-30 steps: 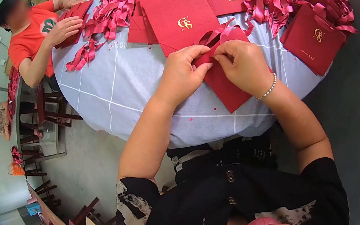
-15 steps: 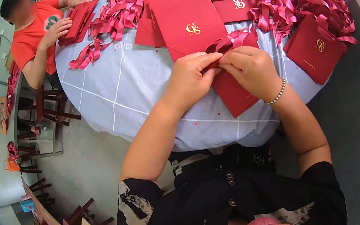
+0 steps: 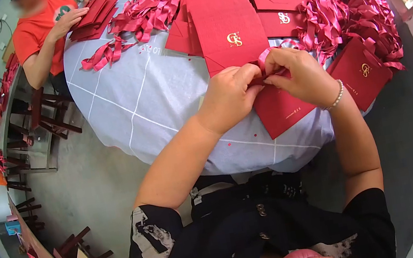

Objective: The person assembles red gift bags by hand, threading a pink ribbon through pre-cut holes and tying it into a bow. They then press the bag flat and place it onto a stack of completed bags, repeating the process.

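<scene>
Two hands meet at the top edge of a card (image 3: 283, 110) near the table (image 3: 157, 99) rim closest to the wearer. Card: deep red, matte, flat on the pale grey cloth, tilted, lower corner toward the table edge, small gold print near its bottom. A ribbon (image 3: 264, 56), pinkish red and satin, loops up between the fingertips.

Left hand (image 3: 229, 100): fingers curled tight, pinching the card's top edge, tips against the ribbon. Right hand (image 3: 302, 76): thumb and forefinger closed on the ribbon, beaded bracelet at the wrist.

Just beyond the hands, a stack (image 3: 228, 31) of red cards with a gold monogram. Another card (image 3: 365, 70) lies right of the wrist. Heaped ribbons (image 3: 356, 8) cover the far right. At far left, another person's hand (image 3: 67, 21) rests on more red cards.
</scene>
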`<state>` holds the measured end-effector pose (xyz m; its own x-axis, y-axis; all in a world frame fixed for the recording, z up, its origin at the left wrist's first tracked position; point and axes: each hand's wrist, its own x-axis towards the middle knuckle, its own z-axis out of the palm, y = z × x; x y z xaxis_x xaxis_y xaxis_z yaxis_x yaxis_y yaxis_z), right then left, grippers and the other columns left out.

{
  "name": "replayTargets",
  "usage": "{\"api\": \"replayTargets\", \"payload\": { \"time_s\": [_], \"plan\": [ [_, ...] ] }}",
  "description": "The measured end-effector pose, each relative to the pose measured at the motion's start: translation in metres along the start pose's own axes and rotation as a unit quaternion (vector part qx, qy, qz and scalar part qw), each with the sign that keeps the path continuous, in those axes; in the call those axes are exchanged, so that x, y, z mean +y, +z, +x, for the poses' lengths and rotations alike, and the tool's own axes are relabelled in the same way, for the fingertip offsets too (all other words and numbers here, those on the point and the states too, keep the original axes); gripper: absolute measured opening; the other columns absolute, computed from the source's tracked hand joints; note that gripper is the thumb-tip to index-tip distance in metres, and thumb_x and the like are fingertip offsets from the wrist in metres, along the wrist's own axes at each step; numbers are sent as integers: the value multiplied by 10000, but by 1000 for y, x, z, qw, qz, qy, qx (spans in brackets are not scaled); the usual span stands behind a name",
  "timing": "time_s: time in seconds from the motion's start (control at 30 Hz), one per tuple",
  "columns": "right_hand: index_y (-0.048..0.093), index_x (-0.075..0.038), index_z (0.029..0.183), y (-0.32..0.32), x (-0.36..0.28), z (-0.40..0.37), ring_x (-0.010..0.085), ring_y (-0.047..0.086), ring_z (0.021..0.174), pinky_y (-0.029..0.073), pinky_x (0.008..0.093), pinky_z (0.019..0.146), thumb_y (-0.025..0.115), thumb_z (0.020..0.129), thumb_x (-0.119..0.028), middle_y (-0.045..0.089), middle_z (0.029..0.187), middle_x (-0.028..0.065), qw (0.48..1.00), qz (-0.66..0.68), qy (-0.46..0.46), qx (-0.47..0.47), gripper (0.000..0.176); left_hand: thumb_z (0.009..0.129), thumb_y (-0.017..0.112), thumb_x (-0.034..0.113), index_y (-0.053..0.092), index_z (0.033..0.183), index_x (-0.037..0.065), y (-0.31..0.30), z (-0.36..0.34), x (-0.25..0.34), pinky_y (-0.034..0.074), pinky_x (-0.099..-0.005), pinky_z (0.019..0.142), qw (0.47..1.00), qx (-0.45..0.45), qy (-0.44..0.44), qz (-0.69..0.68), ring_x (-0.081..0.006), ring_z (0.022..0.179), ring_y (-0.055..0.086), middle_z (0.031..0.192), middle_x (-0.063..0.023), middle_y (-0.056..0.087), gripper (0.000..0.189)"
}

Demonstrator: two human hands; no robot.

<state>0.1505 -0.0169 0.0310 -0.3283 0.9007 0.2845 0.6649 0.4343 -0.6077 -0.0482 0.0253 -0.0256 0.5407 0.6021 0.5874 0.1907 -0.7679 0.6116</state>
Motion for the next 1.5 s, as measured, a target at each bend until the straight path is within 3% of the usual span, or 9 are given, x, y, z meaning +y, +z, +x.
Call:
{"api": "replayTargets", "payload": {
  "time_s": [0.37,0.5,0.6,0.7,0.8,1.0,1.07,1.17,1.5],
  "plan": [
    [600,-8,834,-22,10,46,141,619,613,473,286,547,762,769,-57,665,693,111,954,126,169,-211,181,764,776,24,547,1070,47,5,-3,6,549,-386,726,997,2,60,47,-322,840,683,913,-138,688,383],
    [493,-34,777,-6,16,48,91,595,689,442,258,562,740,821,-4,605,679,39,992,-37,40,-116,253,772,795,23,545,1082,29,-2,2,0,555,-362,729,994,-41,-66,-73,-279,849,699,916,-134,689,398],
    [556,5,808,6,28,54,144,653,774,535,305,706,738,836,-66,681,822,86,951,235,43,199,198,768,795,18,555,1099,30,-7,4,-1,545,-338,721,992,-57,-79,-81,-249,836,698,901,-124,694,409],
    [590,11,858,10,26,44,122,656,878,541,300,785,732,871,-71,694,914,56,943,279,21,180,164,769,790,16,570,1117,29,-7,4,-5,537,-321,710,992,-58,-84,-77,-229,813,694,885,-114,697,412],
    [646,-46,940,2,8,9,195,633,1000,488,332,902,758,835,-60,661,1066,77,997,78,-3,-26,154,776,778,28,603,1136,23,-10,5,-6,532,-318,696,992,-49,-88,-72,-213,785,689,877,-113,703,400],
    [665,-73,861,12,28,-38,296,632,927,444,429,995,700,833,-59,663,981,79,970,-204,-89,102,47,863,728,113,693,1083,2,-10,4,-9,514,-296,665,994,-48,-92,-33,-170,733,670,866,-123,721,249],
    [661,-61,870,2,32,-53,321,648,866,447,452,995,699,844,-68,683,901,105,984,-138,-8,116,46,901,706,153,709,1046,-5,-10,5,-10,507,-286,659,988,-63,-136,-40,-160,723,661,864,-126,722,214],
    [691,21,935,-20,25,-78,231,690,810,534,330,800,685,868,0,717,910,121,989,-12,105,105,70,972,607,271,702,852,-2,-11,7,-14,454,-433,593,978,-63,-197,-26,-371,634,605,658,-208,604,313],
    [667,22,1102,-35,60,-137,99,658,808,552,245,747,667,933,-5,707,982,60,848,422,139,290,171,833,749,245,756,767,65,-14,14,-7,467,-397,677,984,-24,-68,163,-282,662,572,668,-92,650,192]
  ]
}}
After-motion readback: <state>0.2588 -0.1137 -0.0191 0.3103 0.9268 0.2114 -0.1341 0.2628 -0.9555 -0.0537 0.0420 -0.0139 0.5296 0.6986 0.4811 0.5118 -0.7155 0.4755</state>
